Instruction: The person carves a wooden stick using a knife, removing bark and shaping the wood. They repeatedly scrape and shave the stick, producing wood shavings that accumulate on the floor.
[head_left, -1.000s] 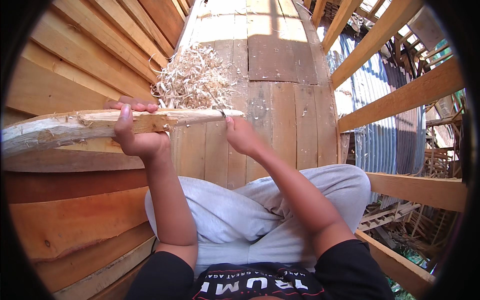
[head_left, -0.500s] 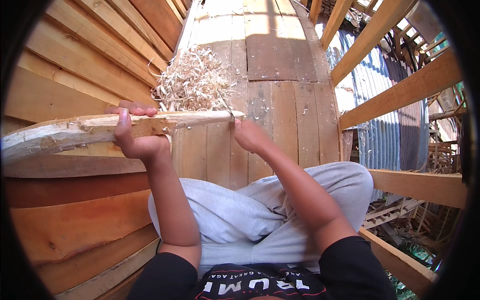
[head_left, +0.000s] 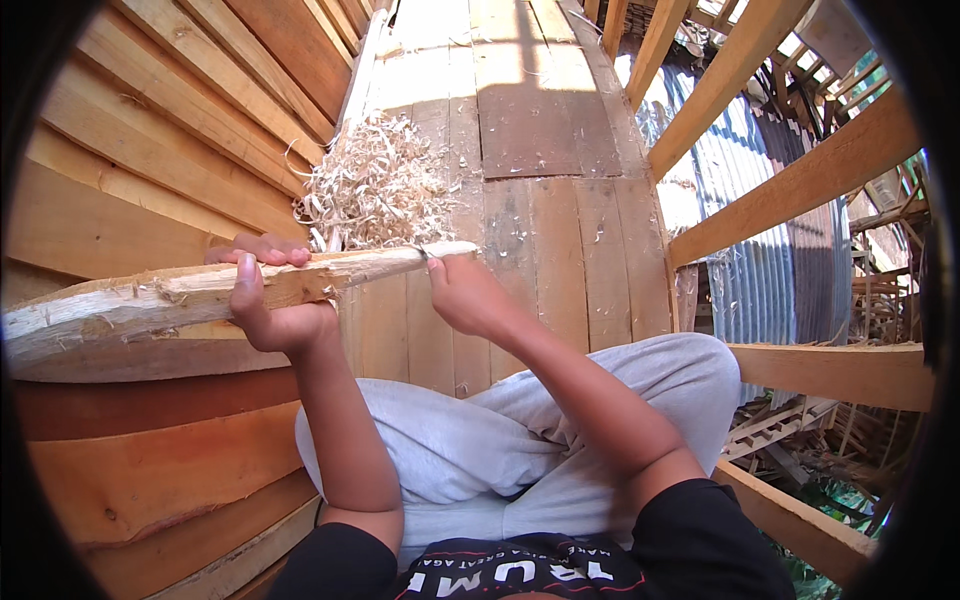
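Observation:
A long, pale piece of wood (head_left: pixel 200 292) with a rough, shaved surface runs from the left edge to a narrow tip in front of me. My left hand (head_left: pixel 270 305) grips it near its middle, thumb on the near side and fingers over the far side. Close to the tapered tip, my right hand (head_left: pixel 465 295) is closed round a knife (head_left: pixel 424 252). Only a bit of its thin dark blade shows, lying against the wood; the handle is hidden in my fist.
Curly wood shavings (head_left: pixel 380 185) are heaped on the plank floor (head_left: pixel 535 250) just beyond the wood. Stacked boards (head_left: pixel 160 130) rise on the left. Wooden rails (head_left: pixel 790 190) line the right side, with corrugated metal sheets (head_left: pixel 755 260) past them. My crossed legs (head_left: pixel 470 430) are below my arms.
My right hand and the knife have slid left along the wood, away from its tip. The left hand keeps its grip. The whole view has shifted slightly.

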